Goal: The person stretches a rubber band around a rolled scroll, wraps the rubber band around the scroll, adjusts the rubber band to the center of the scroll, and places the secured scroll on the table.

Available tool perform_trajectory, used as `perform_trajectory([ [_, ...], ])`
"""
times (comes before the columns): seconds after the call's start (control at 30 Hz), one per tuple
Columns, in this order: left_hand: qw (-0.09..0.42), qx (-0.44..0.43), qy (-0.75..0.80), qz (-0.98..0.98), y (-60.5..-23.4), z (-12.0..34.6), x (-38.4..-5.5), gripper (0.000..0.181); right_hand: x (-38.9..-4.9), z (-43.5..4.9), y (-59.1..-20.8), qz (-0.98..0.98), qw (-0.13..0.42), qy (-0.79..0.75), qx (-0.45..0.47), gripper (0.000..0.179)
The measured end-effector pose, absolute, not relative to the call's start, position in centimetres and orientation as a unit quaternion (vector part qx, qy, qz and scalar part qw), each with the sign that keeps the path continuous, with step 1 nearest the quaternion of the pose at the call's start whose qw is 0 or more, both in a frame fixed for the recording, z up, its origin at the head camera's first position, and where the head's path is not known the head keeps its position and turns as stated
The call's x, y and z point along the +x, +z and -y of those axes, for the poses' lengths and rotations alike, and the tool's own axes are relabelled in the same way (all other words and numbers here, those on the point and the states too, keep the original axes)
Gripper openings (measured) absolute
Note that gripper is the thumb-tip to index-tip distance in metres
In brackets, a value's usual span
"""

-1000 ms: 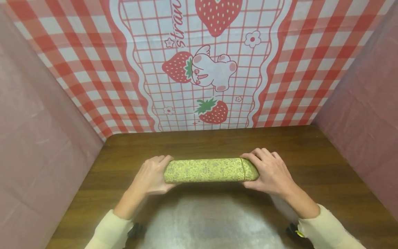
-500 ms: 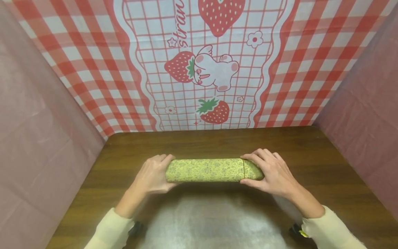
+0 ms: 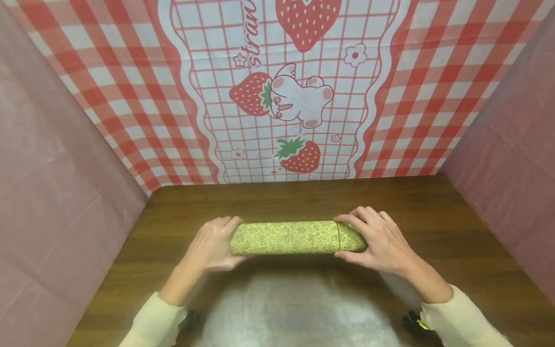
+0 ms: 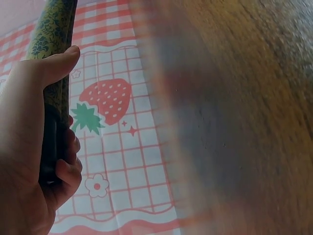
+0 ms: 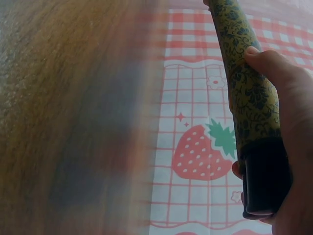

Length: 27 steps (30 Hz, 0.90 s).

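Observation:
A long, bar-shaped case (image 3: 286, 237) is held level above the table, yellow-green with a dark flower pattern. Near its right end a thin seam crosses it. My left hand (image 3: 214, 244) grips the left end and my right hand (image 3: 381, 240) the right end, thumbs on the near side and fingers on the far side. In the left wrist view a black end shows beside the curled fingers (image 4: 71, 171) under the patterned case (image 4: 56, 29). The right wrist view shows a black end too, below the patterned part of the case (image 5: 244, 73). What kind of case it is cannot be told.
A brown wooden table (image 3: 195, 202) has a pale, shiny area (image 3: 299, 308) near me. Behind it hangs a red-and-white checked cloth (image 3: 303, 159) with strawberries. Pink curtains (image 3: 56, 193) close off both sides.
My right hand has shifted slightly right, and a little more of the case's right end beyond the seam shows. My left hand keeps nearly the same place and grip.

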<state>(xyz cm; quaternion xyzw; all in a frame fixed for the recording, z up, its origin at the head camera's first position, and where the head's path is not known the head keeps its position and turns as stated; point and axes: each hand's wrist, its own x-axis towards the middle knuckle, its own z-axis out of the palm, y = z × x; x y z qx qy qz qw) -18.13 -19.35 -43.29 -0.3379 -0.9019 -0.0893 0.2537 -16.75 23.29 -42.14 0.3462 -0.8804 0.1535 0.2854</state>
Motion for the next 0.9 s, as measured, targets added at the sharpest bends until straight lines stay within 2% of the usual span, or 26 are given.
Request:
perform_trajectory([
  [0.37, 0.249, -0.338, -0.096, 0.903, -43.47, 19.27, -18.12, 0.083, -16.7, -23.49, -41.96, 0.888, 0.264, 0.154, 0.342, 0.075],
  [0.57, 0.244, -0.332, -0.096, 0.906, -43.34, 19.21, -18.07, 0.083, -16.69, -23.28, -42.09, 0.885, 0.281, 0.153, 0.338, 0.068],
  [0.9, 0.252, -0.336, -0.098, 0.902, -43.47, 19.28, -18.13, 0.082, -16.66, -23.34, -41.98, 0.885, 0.275, 0.162, 0.339, 0.06],
])
